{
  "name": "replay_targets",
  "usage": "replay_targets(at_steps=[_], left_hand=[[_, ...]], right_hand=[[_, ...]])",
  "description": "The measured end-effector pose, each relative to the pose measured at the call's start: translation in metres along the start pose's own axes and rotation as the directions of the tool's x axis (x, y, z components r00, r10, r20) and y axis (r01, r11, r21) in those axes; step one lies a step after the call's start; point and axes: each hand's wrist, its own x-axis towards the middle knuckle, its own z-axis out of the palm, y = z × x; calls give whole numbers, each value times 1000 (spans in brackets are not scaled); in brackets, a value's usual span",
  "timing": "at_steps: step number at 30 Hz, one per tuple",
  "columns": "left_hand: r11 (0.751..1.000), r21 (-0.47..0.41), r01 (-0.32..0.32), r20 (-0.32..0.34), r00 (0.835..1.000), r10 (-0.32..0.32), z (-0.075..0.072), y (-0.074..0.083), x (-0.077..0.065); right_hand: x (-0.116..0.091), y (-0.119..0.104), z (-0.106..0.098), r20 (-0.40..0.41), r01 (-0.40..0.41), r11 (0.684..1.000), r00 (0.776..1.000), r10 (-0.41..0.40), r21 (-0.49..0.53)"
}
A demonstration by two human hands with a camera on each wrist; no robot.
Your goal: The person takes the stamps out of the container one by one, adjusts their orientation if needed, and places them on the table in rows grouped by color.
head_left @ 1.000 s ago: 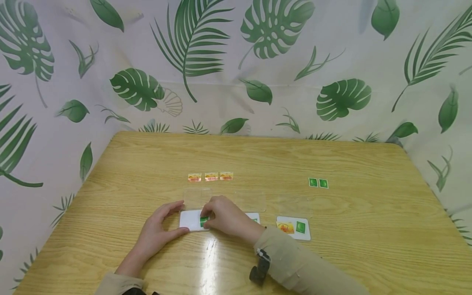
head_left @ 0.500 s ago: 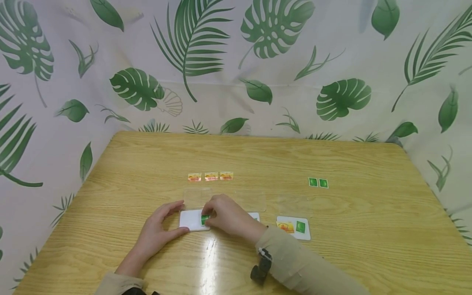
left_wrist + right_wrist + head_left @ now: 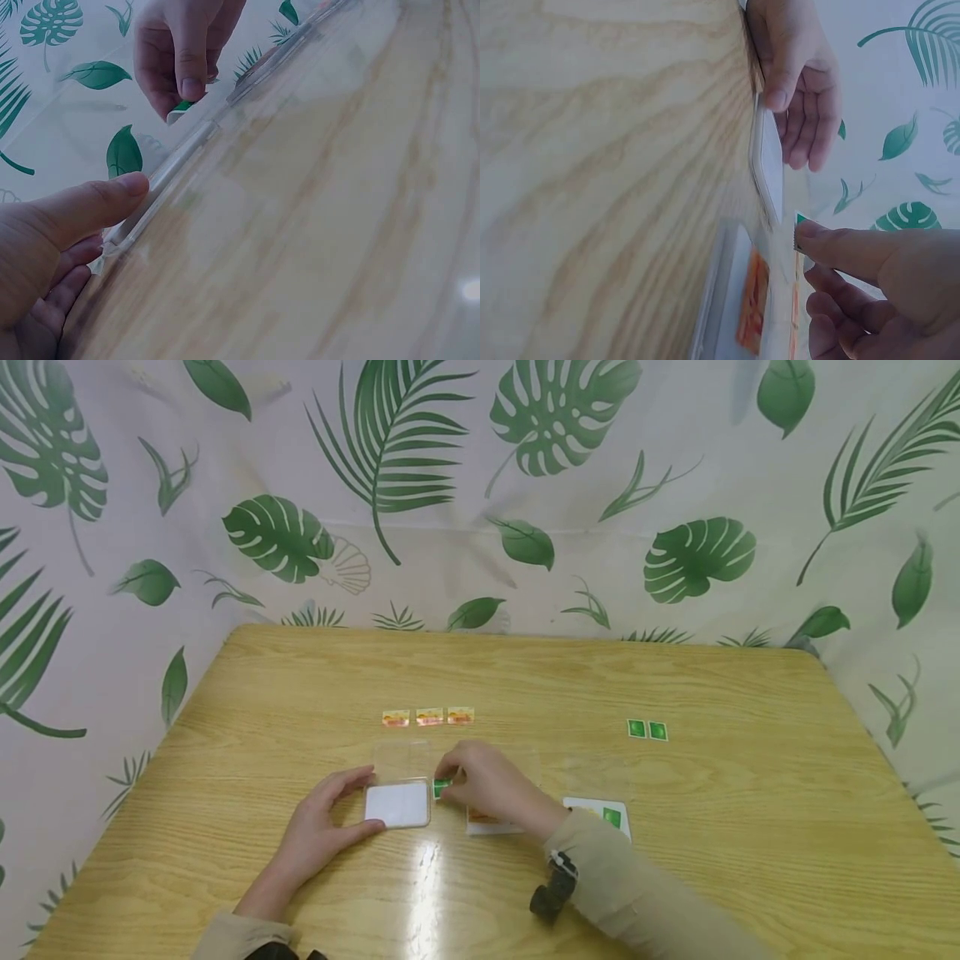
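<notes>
My left hand [image 3: 326, 818] holds the left end of a flat clear plastic case [image 3: 429, 806], thumb on the near side and fingers on the far side. Its clear lid lies folded back behind it, and a plain white insert [image 3: 397, 804] fills it. Just right of this case, my right hand [image 3: 487, 781] pinches a small green postage stamp [image 3: 440, 788] between thumb and fingers. The stamp's perforated white edge shows in the right wrist view. Partly under the right hand sits a second case [image 3: 487, 828] with an orange-yellow stamp [image 3: 752, 304] on its white insert.
A third case [image 3: 622, 810], at right, bears a yellow stamp [image 3: 592, 811] and a green stamp [image 3: 612, 817]. Three orange-yellow stamps [image 3: 430, 717] lie in a row farther back. Two green stamps [image 3: 647, 729] lie back right. A leaf-print cloth [image 3: 585, 560] hangs behind the table.
My right hand has moved right and slightly away, carrying the green stamp off the left case's white insert to beside it. My left hand has stayed in place.
</notes>
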Motion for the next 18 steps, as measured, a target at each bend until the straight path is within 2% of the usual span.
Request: replay_targets(at_steps=[10, 18], left_hand=[[1000, -9, -10, 6, 1000, 11, -1, 1, 0], [1000, -1, -19, 3, 1000, 19, -1, 1, 0]], right_hand=[[-9, 19, -21, -35, -132, 991, 990, 134, 35], [-17, 38, -41, -74, -174, 984, 981, 177, 44]])
